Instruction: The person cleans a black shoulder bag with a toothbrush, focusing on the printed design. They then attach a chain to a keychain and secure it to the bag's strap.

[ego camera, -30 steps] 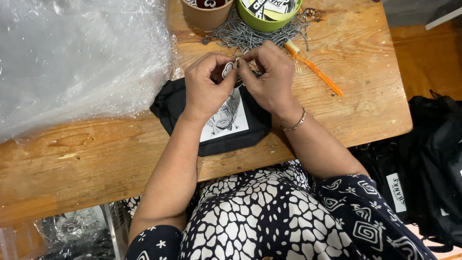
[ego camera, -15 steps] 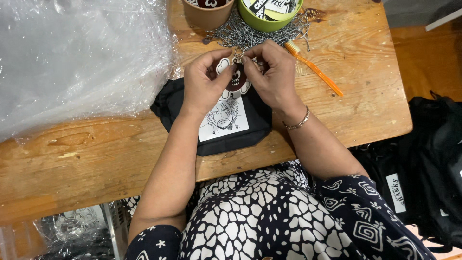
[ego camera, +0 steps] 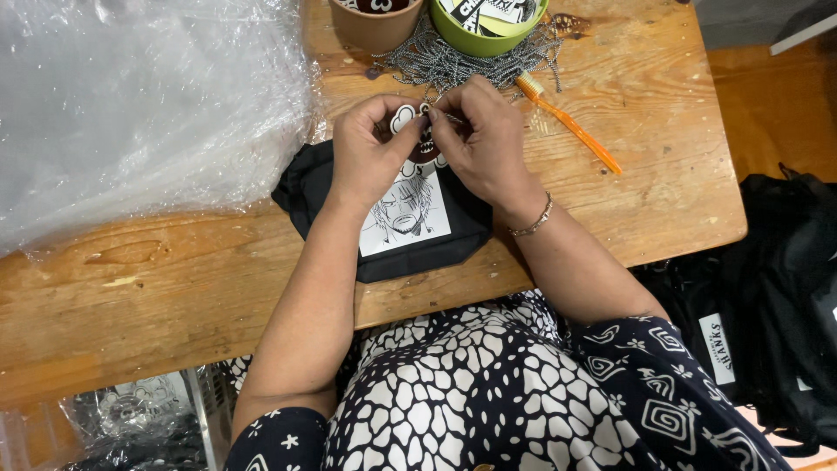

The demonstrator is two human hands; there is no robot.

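Since the earlier frame the charm (ego camera: 417,139) had been raised slightly, pinched between left hand (ego camera: 370,153) and right hand (ego camera: 488,144), equally near.

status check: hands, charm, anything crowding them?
Left hand and right hand both pinch the charm over the black pouch. Ball chains and orange toothbrush lie close behind.

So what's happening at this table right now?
A person at a wooden table holds a small white-and-dark-red charm pinched between the left hand and right hand, above a black pouch with a drawn picture on it. Just beyond lie a pile of ball chains, an orange toothbrush, a brown cup and a green bowl. Clear plastic wrap covers the table's left side.
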